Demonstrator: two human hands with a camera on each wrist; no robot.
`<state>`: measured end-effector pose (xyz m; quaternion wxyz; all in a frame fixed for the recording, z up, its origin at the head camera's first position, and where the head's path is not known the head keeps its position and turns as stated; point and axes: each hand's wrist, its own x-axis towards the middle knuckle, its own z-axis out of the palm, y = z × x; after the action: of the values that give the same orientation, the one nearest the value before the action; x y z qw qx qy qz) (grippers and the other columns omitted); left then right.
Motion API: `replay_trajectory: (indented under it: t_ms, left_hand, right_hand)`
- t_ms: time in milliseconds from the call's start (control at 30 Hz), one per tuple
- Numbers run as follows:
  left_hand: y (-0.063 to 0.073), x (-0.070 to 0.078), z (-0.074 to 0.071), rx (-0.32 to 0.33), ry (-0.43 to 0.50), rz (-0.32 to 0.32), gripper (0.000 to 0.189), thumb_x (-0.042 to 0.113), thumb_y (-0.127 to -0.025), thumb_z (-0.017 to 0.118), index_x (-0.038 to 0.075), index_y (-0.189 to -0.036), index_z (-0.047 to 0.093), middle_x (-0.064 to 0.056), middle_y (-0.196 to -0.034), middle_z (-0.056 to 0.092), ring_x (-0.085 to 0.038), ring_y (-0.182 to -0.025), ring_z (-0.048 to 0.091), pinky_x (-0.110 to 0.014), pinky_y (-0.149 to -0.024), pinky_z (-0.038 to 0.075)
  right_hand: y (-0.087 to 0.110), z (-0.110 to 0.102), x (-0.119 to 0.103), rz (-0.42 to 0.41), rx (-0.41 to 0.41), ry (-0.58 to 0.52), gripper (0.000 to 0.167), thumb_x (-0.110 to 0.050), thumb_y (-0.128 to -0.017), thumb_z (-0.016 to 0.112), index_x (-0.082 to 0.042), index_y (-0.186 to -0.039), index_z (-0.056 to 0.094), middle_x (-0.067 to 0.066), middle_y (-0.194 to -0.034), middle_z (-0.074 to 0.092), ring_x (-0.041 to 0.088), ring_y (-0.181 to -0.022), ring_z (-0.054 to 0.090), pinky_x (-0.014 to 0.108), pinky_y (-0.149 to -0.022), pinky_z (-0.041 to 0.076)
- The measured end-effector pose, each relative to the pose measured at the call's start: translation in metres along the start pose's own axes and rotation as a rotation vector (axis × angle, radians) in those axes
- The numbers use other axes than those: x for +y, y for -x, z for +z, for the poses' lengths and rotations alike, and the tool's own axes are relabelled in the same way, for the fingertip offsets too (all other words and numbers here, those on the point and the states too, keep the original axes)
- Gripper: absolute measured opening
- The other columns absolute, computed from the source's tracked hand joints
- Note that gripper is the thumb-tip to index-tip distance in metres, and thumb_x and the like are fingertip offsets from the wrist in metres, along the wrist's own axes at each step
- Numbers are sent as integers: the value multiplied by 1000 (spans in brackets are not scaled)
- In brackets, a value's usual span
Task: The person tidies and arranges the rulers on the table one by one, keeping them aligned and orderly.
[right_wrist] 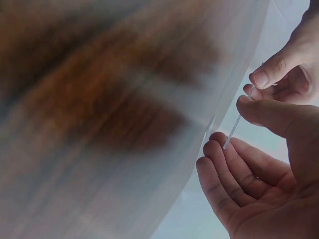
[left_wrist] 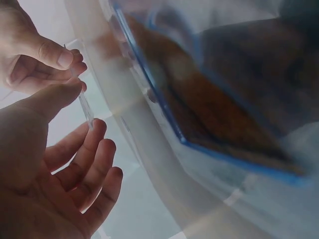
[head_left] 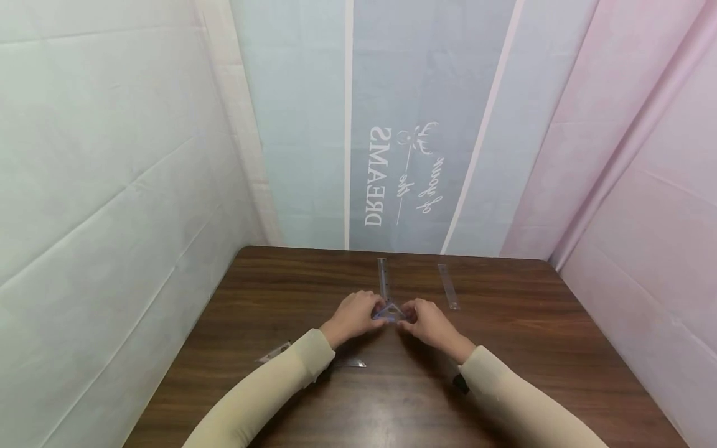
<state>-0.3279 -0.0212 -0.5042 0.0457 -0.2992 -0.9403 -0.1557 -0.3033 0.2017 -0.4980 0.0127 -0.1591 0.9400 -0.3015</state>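
Note:
A small clear triangular set square [head_left: 390, 310] with a bluish tint is held between both hands over the middle of the table. My left hand [head_left: 355, 314] pinches its left corner between thumb and fingers. Its right corner is pinched by my right hand [head_left: 430, 322]. Both wrist views show the plastic nearly edge-on, a thin plate [left_wrist: 85, 107] between the fingertips. Just beyond the hands lies a clear straight ruler [head_left: 383, 277], its near end by the set square; whether they touch I cannot tell.
Another clear ruler [head_left: 449, 287] lies at the back right of the brown wooden table [head_left: 532, 361]. Partly hidden by the left forearm is a clear plastic piece [head_left: 274, 352], with a pointed clear tip [head_left: 355, 363] showing to its right. Fabric-covered walls stand behind and at both sides.

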Motion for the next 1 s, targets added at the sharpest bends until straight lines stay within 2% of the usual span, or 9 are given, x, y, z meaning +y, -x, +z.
replay_trajectory:
  t_ms: [167,400,567,800,1000]
  left_hand:
    - [13,8,3,23,-60,23,33,46,-93,85,18,-109,79,9,-90,67,-7,-77,53,-25,-69,46]
    - [32,25,7,48,-76,39,33,45,-92,86,17,-107,78,11,-84,63,-6,-74,51,-24,-68,45]
    - [44,33,11,42,-109,46,33,46,-92,85,17,-107,78,12,-83,60,-5,-73,48,-24,-68,44]
    - [58,39,17,47,-142,95,34,50,-91,85,20,-106,78,14,-82,60,-4,-73,48,-22,-68,42]
    - [69,43,17,15,-183,96,36,53,-91,84,21,-107,77,15,-84,61,-5,-75,51,-23,-68,41]
  right_hand:
    - [14,5,1,-20,-3,5,28,-12,-89,89,0,-111,76,2,-95,70,11,-84,65,35,-76,59]
    - [36,10,4,-38,6,22,29,-13,-90,89,-2,-113,77,0,-95,69,9,-82,62,34,-73,56]
    - [52,11,2,-62,-2,9,27,-14,-90,89,-2,-112,77,0,-96,69,9,-82,63,33,-72,56]
    - [72,15,-3,-82,-7,-2,26,-14,-89,90,-3,-109,77,-1,-94,68,10,-82,64,28,-70,55]
    - [83,20,-6,-81,-28,-36,28,-14,-87,91,-4,-108,75,0,-94,68,11,-82,64,26,-70,54]
